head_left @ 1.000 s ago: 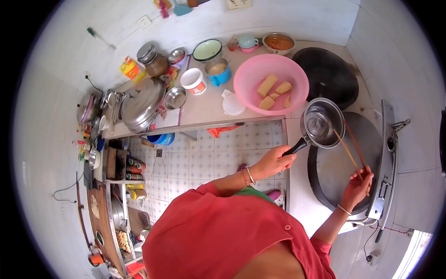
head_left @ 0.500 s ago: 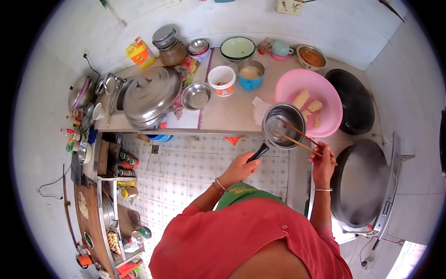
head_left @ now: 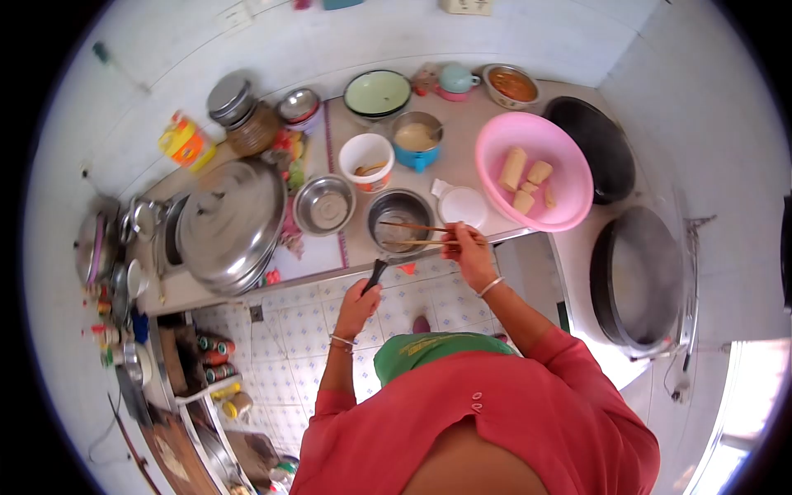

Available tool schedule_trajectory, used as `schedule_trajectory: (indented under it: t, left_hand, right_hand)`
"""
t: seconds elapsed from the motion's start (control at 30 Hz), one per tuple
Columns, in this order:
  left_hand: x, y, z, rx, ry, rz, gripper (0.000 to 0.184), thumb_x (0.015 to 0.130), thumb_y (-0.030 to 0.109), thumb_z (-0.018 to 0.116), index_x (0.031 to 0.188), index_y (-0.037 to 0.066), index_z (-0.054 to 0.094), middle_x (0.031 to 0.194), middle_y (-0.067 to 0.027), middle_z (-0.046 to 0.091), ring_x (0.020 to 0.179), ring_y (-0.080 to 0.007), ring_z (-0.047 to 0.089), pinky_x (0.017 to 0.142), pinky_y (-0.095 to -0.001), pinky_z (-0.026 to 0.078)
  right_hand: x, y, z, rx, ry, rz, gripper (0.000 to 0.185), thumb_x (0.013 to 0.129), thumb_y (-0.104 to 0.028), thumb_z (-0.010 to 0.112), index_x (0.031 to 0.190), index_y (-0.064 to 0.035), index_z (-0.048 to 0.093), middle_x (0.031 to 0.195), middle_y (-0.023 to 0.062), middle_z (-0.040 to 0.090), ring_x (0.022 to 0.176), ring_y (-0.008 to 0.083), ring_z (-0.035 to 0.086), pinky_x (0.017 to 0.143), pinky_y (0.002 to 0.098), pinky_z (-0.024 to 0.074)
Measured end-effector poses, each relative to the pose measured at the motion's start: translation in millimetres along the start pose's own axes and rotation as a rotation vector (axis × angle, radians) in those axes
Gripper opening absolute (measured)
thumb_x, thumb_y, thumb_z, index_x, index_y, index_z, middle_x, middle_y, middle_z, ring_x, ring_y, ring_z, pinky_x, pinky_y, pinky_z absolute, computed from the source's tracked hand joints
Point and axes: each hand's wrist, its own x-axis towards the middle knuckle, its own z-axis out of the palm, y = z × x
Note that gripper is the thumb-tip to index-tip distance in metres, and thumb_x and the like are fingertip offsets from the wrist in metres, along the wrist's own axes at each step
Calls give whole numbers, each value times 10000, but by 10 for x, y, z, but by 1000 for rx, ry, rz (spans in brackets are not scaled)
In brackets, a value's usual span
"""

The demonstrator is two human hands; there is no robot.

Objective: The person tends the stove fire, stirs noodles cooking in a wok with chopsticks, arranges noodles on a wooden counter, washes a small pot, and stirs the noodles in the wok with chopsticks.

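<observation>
My left hand (head_left: pixel 359 304) is closed round the black handle of a metal saucepan (head_left: pixel 399 216), which is at the counter's front edge. Between the fingers of my right hand (head_left: pixel 467 247) is a pair of wooden chopsticks (head_left: pixel 417 226), their tips inside the saucepan. Left of the pan is a metal bowl (head_left: pixel 324 205). Behind it stands a white tub (head_left: pixel 367 161) with a spoon inside, beside a blue-based cup (head_left: pixel 417 142) of pale liquid. A white lid (head_left: pixel 463 207) lies right of the pan. The pink basin (head_left: pixel 535 132) holds several pale yellow pieces.
A large round pan (head_left: pixel 639 276) sits at the right, with a black wok (head_left: pixel 590 148) behind it. A big lidded steel pot (head_left: pixel 231 219) occupies the left counter. Along the back are a green-white dish (head_left: pixel 377 92) and a bowl of reddish food (head_left: pixel 511 85).
The saucepan, both hands and the chopsticks have moved left, from over the large round pan, past the pink basin, to the counter beside the metal bowl. The view has shifted too.
</observation>
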Motion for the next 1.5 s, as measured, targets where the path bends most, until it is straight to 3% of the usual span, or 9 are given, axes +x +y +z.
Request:
schedule_trajectory:
  t: [0.43,0.5,0.6,0.7,0.77,0.83,0.87,0.97,1.5]
  left_hand:
    - [625,-263,-520,191,92,49,129,869,190,561,828,70,582,536,59,419,446,-20,352,404,-176,249]
    - [724,-375,-622,342,78,93,166,836,166,579,914,19,585,613,-1,509,538,-71,470,484,-217,380]
    - [709,-324,-564,762,394,591,247,809,115,574,1014,-22,560,859,-148,580,789,-254,570,725,-352,456]
    - [570,56,-185,1063,600,837,255,813,110,568,1030,-23,556,932,-169,584,833,-297,561,780,-346,442]
    - [541,141,105,982,602,796,244,834,103,557,1047,-14,552,931,-124,590,853,-240,560,817,-313,426]
    - [518,261,546,255,407,528,209,859,96,541,1036,-15,554,929,-70,585,863,-170,548,809,-277,426]
    - [490,359,820,206,348,529,167,878,82,522,1011,-11,561,919,-38,575,850,-116,531,772,-248,439]
    - [510,391,1542,-33,64,407,149,884,83,511,998,-3,554,899,-49,576,846,-128,549,782,-271,465]
    - [401,278,4597,-150,-608,-102,136,891,92,498,981,9,558,888,-62,591,807,-144,570,749,-272,479]
  right_hand:
    - [164,108,72,67,55,27,295,910,-314,506,959,-35,590,788,49,589,602,131,574,551,274,526]
    - [82,19,27,73,55,19,297,910,-315,506,956,-34,589,785,48,589,600,129,573,552,275,527]
    - [-54,-148,-57,154,5,10,319,910,-328,505,955,-20,578,781,58,590,593,125,567,549,263,525]
    - [-228,-374,-201,198,-25,-3,327,913,-332,500,961,-18,575,784,61,592,585,122,566,544,258,523]
    - [-350,-529,-345,221,-23,-19,324,915,-329,497,964,-18,574,786,60,593,583,120,566,542,257,521]
    - [-475,-661,-519,244,-24,-31,321,917,-326,494,966,-19,572,788,60,595,581,119,565,540,256,519]
    - [-535,-735,-625,262,-19,-53,313,918,-318,495,969,-19,570,789,61,596,580,122,566,534,258,515]
    - [-746,-983,-1009,280,18,-120,306,923,-308,485,973,-19,568,785,63,599,573,130,566,521,263,508]
    - [-2373,-2215,-4308,175,849,-667,300,927,-275,483,982,0,588,777,85,604,577,127,564,512,237,499]
